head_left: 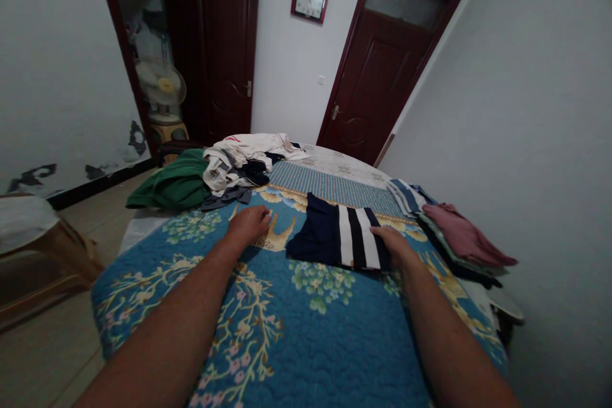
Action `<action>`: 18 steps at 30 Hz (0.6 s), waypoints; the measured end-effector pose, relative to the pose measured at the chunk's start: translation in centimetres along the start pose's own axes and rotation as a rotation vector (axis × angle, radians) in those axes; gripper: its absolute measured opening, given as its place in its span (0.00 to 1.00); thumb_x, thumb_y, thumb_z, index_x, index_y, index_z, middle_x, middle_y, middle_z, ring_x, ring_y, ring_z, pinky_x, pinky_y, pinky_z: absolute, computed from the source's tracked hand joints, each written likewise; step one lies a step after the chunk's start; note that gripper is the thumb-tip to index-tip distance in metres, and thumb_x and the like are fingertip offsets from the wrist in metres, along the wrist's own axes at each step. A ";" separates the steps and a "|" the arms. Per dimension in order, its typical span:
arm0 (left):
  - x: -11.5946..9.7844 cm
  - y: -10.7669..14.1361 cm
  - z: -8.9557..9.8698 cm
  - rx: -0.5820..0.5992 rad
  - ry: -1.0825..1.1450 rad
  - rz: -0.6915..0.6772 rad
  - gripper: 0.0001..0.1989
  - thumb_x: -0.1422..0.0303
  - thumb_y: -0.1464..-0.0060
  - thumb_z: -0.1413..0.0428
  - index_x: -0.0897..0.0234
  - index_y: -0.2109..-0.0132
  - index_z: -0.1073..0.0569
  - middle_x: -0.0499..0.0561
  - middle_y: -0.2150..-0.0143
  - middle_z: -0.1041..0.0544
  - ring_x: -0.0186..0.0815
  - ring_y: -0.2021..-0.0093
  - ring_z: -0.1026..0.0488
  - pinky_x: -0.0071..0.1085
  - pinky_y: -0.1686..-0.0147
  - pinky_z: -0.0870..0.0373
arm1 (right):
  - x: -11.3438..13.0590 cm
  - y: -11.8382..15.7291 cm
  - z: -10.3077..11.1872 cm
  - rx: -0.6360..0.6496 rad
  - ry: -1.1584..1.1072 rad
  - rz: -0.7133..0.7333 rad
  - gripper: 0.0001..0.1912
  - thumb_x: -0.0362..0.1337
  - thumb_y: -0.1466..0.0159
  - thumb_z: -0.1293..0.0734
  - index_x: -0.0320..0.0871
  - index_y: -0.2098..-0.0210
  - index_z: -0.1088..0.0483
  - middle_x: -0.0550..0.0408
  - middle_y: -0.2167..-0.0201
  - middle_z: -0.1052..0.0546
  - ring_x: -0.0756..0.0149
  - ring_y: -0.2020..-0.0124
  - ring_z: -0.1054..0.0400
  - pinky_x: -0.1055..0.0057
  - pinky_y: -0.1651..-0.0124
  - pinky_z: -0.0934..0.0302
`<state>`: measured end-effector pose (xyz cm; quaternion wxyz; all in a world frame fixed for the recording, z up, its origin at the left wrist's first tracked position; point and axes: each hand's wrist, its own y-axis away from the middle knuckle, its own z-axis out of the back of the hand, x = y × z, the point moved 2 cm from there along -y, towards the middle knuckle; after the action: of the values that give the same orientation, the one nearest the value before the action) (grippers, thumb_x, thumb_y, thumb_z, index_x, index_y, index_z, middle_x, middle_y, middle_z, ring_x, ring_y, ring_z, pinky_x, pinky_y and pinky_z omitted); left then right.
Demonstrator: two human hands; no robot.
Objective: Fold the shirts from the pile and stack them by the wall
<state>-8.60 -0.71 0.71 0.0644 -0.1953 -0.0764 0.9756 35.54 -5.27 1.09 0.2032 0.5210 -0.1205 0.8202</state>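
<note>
A folded shirt (335, 236), navy with white and black stripes, lies flat on the blue quilt. My right hand (393, 243) grips its right edge, thumb on top of the striped part and the other fingers mostly hidden. To the left of the shirt, apart from it, my left hand (249, 224) hovers low over the quilt. Its fingers are curled together, and no cloth shows in them.
The flowered quilt (306, 344) covers the bed. Crumpled white and dark clothes (239, 159) and a green garment (174, 185) are heaped at the far left. Folded clothes (466, 236) are stacked at the right edge by the wall. A chair (43, 255) stands left.
</note>
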 end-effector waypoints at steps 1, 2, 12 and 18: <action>-0.1 0.0 0.0 0.003 -0.003 -0.005 0.18 0.60 0.31 0.48 0.60 0.46 0.17 0.57 0.46 0.14 0.47 0.46 0.19 0.36 0.50 0.28 | -0.1 0.0 0.3 0.053 -0.040 -0.048 0.10 0.44 0.46 0.26 0.45 0.76 0.24 0.41 0.72 0.17 0.56 0.73 0.23 0.65 0.70 0.33; -0.2 0.1 0.1 0.005 -0.005 -0.007 0.19 0.60 0.31 0.48 0.60 0.46 0.17 0.57 0.46 0.14 0.47 0.46 0.19 0.36 0.50 0.28 | 0.1 0.1 0.4 0.099 -0.079 -0.087 0.10 0.44 0.46 0.25 0.45 0.76 0.24 0.40 0.70 0.16 0.55 0.72 0.22 0.65 0.69 0.33; 0.3 -0.3 -0.2 0.016 0.015 -0.003 0.18 0.58 0.31 0.48 0.59 0.46 0.17 0.56 0.46 0.14 0.45 0.46 0.19 0.34 0.51 0.28 | 8.4 1.0 -2.4 0.163 -0.024 0.009 0.11 0.44 0.42 0.24 0.45 0.70 0.27 0.52 0.74 0.20 0.60 0.73 0.25 0.69 0.71 0.35; 0.2 0.0 0.0 -0.003 0.050 0.003 0.17 0.59 0.31 0.47 0.58 0.47 0.16 0.56 0.47 0.14 0.45 0.47 0.19 0.34 0.50 0.28 | 12.9 4.0 -9.2 0.393 -0.174 0.053 0.10 0.44 0.36 0.28 0.45 0.63 0.30 0.56 0.71 0.22 0.66 0.74 0.27 0.72 0.72 0.34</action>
<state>-8.78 -0.67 0.66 0.0644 -0.2198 -0.0758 0.9705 21.51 -2.37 8.88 0.0651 0.6162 0.0109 0.7848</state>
